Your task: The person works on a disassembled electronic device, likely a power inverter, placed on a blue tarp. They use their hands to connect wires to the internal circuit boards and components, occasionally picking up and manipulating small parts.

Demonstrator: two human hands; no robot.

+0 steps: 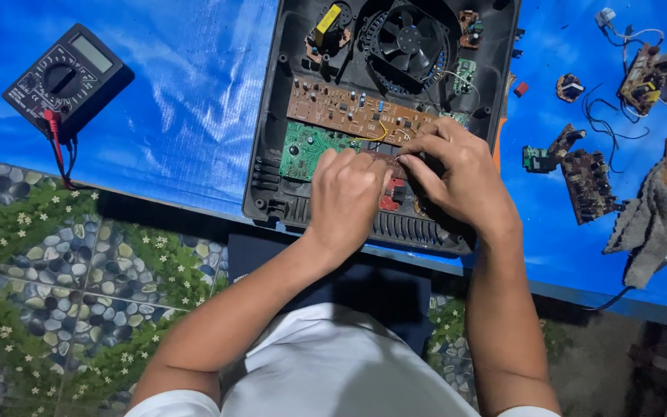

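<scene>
An opened black appliance casing (268,139) lies on a blue tarp, with a black fan (407,38), a long brown circuit board (341,108) and a green circuit board (303,147) inside. My left hand (345,197) and my right hand (457,174) meet over the casing's front part. Both pinch a small brown circuit board (389,162) between their fingertips, just above a red component (391,201). The hands hide most of what lies under them.
A black multimeter (63,77) with red and black leads sits at the far left on the blue tarp (187,93). Loose circuit boards (584,181), wires (611,116) and a grey cloth (658,216) lie to the right. A pebble-patterned floor (48,262) shows below the table edge.
</scene>
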